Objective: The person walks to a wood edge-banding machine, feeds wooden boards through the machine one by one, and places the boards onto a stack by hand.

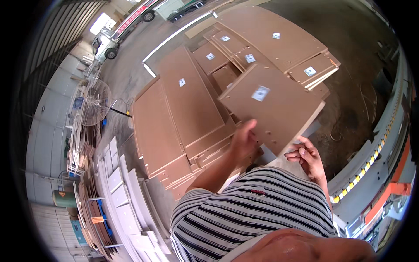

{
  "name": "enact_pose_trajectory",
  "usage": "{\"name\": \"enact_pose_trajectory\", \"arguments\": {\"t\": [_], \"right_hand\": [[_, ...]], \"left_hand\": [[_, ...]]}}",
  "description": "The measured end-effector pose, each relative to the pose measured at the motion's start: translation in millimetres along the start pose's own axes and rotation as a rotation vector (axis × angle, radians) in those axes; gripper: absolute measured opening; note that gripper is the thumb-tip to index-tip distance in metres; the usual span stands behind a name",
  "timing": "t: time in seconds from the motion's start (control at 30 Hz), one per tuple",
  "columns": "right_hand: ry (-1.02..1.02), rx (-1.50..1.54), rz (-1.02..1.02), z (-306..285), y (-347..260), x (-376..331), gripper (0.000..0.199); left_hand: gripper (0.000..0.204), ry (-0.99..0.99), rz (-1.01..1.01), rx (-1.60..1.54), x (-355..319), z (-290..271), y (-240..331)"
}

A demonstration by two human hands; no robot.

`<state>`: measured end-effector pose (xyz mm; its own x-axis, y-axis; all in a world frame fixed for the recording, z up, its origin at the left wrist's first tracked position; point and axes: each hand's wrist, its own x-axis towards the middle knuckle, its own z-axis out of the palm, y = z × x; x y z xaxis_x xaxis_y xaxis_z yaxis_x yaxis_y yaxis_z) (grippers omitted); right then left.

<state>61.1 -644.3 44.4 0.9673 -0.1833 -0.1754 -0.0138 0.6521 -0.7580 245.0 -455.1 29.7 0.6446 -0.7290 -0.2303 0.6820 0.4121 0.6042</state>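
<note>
- Item 1, brown board (273, 107): a flat rectangular panel of brown fibreboard with a small white label on its upper face and a few small drilled holes near its near edge. It was held tilted above the stacks of like panels, in front of the person's chest.
- Item 2, left hand (243, 140): fingers closed on the near left edge of the brown board, thumb raised along the top face, gripping it.
- Item 3, right hand (307, 156): at the near right corner of the brown board, fingers curled up under that edge and touching it; how firmly it held could not be told.
- Item 4, long panels (183, 105): 2 or more long brown boards lying flat, stacked to the left of the held board, 1 bearing a white label.
- Item 5, far stack (270, 41): several labelled brown panels of mixed sizes, lying beyond the held board.
- Item 6, white panels (124, 192): pale boards stacked at lower left, well apart from the hands.
- Item 7, standing fan (95, 102): round wire-caged fan at the left, near the long panels.
- Item 8, concrete floor (358, 100): grey, carrying the stacks.
- Item 9, striped shirt (257, 214): worn by the person, at the lower edge.
</note>
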Motion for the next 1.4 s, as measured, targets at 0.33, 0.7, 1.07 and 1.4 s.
{"name": "enact_pose_trajectory", "arguments": {"t": [0.33, 0.7, 1.07, 1.4], "right_hand": [[0.105, -0.111, 0.153, -10, 49, 32, 0.024], [0.435, -0.224, 0.137, -26, 78, 27, 0.028], [0.557, -0.191, -0.011, -39, 73, -21, 0.026], [0.974, -0.134, -0.338, -75, 21, -88, 0.019]], "left_hand": [[0.007, 0.579, 0.469, 0.153, 14, -263, 182], [0.044, 0.773, 0.301, 1.538, 99, -327, 300], [0.054, 1.058, -0.15, 2.318, 150, -307, 255], [0.055, 1.367, -0.21, 2.154, 162, -307, 247]]}}
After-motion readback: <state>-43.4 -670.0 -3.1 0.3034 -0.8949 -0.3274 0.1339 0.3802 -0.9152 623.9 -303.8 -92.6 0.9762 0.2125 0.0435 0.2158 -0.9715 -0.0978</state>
